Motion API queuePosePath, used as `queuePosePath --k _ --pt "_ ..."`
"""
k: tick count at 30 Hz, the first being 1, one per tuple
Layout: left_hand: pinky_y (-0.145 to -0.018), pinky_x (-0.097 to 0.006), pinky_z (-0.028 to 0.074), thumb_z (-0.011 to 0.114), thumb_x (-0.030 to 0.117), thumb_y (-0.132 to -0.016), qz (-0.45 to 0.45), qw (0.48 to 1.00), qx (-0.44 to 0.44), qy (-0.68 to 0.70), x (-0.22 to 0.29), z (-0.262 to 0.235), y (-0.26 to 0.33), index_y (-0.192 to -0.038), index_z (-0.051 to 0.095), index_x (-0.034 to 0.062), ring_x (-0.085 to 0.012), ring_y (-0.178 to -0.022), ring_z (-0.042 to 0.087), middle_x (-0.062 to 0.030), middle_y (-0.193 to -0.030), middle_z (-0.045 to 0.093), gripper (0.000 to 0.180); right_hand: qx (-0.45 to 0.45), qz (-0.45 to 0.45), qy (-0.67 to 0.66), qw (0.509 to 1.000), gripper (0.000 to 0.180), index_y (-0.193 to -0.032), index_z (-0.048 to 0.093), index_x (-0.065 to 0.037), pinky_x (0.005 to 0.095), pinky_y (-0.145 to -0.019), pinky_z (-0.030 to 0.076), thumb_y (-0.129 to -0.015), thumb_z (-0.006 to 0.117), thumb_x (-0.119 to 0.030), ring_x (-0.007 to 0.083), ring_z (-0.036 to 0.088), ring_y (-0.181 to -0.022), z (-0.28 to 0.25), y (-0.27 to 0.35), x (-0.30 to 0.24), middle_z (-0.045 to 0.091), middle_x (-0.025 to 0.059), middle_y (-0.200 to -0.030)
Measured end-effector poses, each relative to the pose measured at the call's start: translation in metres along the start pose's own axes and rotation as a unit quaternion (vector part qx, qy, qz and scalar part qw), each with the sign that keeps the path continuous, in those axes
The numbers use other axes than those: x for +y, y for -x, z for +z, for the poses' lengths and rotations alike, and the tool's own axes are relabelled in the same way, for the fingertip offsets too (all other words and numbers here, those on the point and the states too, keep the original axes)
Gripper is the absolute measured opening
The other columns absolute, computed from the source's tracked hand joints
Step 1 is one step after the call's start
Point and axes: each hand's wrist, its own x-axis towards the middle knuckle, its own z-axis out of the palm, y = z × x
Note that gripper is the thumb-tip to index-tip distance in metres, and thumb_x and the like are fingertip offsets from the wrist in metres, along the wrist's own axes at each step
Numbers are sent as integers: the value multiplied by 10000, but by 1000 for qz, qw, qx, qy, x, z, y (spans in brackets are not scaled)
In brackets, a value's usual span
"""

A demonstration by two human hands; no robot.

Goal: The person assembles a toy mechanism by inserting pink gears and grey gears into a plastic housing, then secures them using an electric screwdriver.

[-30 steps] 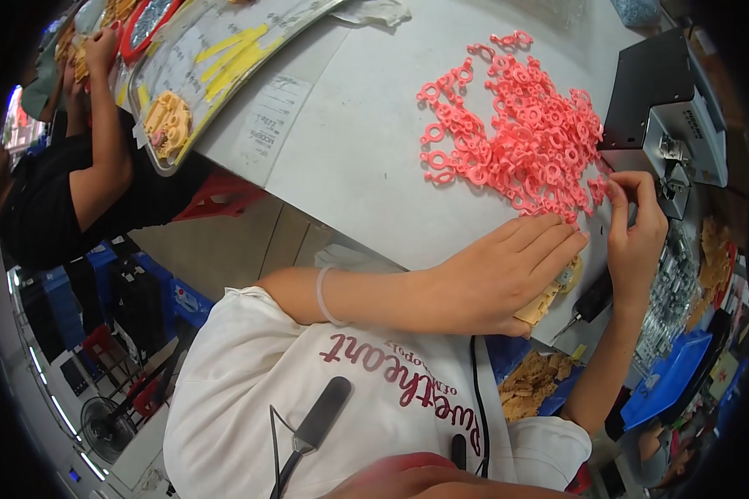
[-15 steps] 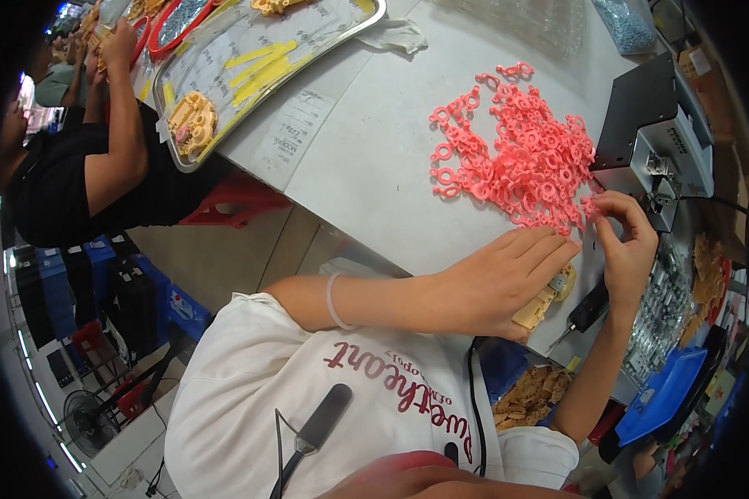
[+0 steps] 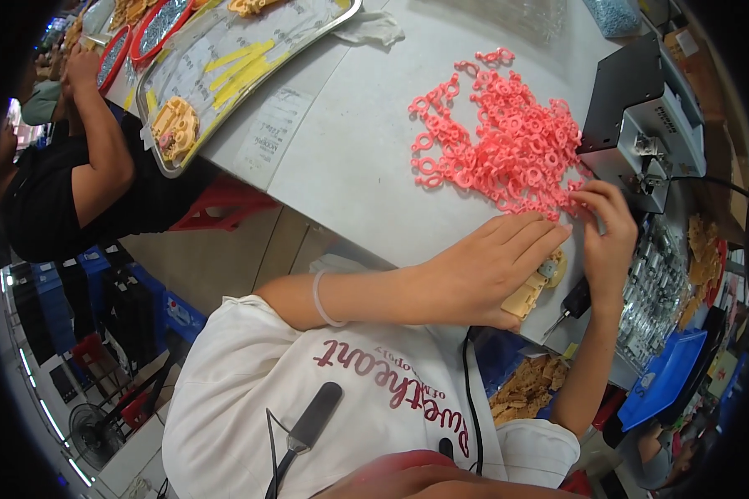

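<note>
My left hand (image 3: 495, 270) is closed around a cream-yellow moulded plastic housing (image 3: 523, 301) at the table's near edge; the hand's back hides much of it. A small grey part (image 3: 548, 268) shows in the housing beside a rounded end. Just beyond lies a heap of pink plastic ring pieces (image 3: 516, 141), small rings joined to short stems. My right hand (image 3: 609, 229) is at the heap's right edge, thumb and fingers bent together in a pinch on a pink ring piece, which the fingertips partly cover.
A black electric screwdriver (image 3: 576, 301) lies between my forearms. Behind my right hand stands a black and silver machine (image 3: 641, 116), with many shiny metal parts (image 3: 653, 283) nearby. A metal tray (image 3: 250, 104) holds yellow strips and housings at far left. A co-worker (image 3: 75, 175) sits at left.
The whole view has shifted slightly, moving the table and heap left and up. My left hand keeps its hold on the housing; my right fingertips stay at the heap's edge, slightly more curled.
</note>
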Motion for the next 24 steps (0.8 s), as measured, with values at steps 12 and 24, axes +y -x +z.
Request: queuePosePath --k 12,24 --pt "-1099 -452 337 876 267 -562 -7 1000 -24 -9 5 4 2 -1447 288 -51 -367 -1309 418 -209 -1369 443 1109 31 16 4 999 179 -972 678 7 325 -789 472 -805 647 63 234 612 -894 -20 4 -16 667 106 -909" --pt "-1052 -454 386 891 189 -561 1 1000 -24 9 -1 -3 -5 -1436 317 -29 -401 -1262 457 -224 -1329 476 1069 10 142 -225 964 165 -901 713 16 264 -696 494 -758 680 92 168 641 -753 -7 56 -53 677 87 -851"
